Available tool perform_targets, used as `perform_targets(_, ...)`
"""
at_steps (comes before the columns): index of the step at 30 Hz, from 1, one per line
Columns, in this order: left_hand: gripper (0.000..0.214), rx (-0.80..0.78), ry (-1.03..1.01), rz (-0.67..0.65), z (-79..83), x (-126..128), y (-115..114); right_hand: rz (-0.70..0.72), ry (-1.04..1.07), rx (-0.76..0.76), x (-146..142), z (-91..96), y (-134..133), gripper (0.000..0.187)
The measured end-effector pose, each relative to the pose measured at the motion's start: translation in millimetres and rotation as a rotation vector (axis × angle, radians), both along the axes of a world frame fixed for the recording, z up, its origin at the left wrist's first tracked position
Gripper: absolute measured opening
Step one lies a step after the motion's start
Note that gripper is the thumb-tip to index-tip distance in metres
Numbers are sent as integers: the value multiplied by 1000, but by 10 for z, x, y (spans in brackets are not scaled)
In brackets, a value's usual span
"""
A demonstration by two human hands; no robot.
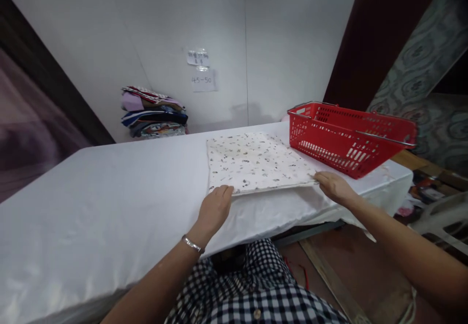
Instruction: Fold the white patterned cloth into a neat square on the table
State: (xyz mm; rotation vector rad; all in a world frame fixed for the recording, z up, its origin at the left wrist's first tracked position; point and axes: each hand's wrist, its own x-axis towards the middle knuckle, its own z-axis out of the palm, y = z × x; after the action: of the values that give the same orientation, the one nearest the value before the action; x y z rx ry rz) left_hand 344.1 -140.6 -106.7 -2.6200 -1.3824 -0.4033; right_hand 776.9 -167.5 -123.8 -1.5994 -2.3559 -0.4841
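A white cloth with small dark prints (252,161) lies folded into a flat square on the white-covered table (120,202). My left hand (216,208) grips its near left corner, fingers on top and the thumb out of sight. At the near right corner, my right hand (334,186) pinches the cloth's edge. Between the two hands the near edge is lifted a little off the table, while the far part rests flat.
A red plastic basket (329,143) with metal handles stands at the table's right end. Folded clothes (155,112) are stacked at the back left by the wall. Paper signs (203,79) hang on the wall, one reading 45-50. A pale plastic chair (444,219) is at the right.
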Motion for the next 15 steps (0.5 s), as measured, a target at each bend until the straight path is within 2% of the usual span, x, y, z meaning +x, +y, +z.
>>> perform_targets(4, 36, -58, 102, -158, -243, -181, -26, 41, -8, -42, -52, -55, -66, 25)
perform_targets(6, 41, -62, 131, -156, -329, -236, -6, 38, -23, -59, -67, -82, -56, 26)
perform_targets(8, 47, -40, 151, -120, -327, -271, 73, 25, -34, -96, -84, -76, 14, 28)
perform_targets(10, 51, -28, 190, -72, -236, -280, 241, 4, -30, -153, -115, -11, 178, 29)
perform_targets(12, 52, -34, 246, -26, -52, -253, 521, 5, -14, -204, -166, 151, 466, 26)
perform_targets(14, 49, -33, 304, 10, 253, -183, 918, 43, 8, -182, -231, 450, 874, 21)
perform_targets(15, 46, -23, 333, 23, 464, -136, 1149, 52, 21, -93, -263, 656, 1108, 21)
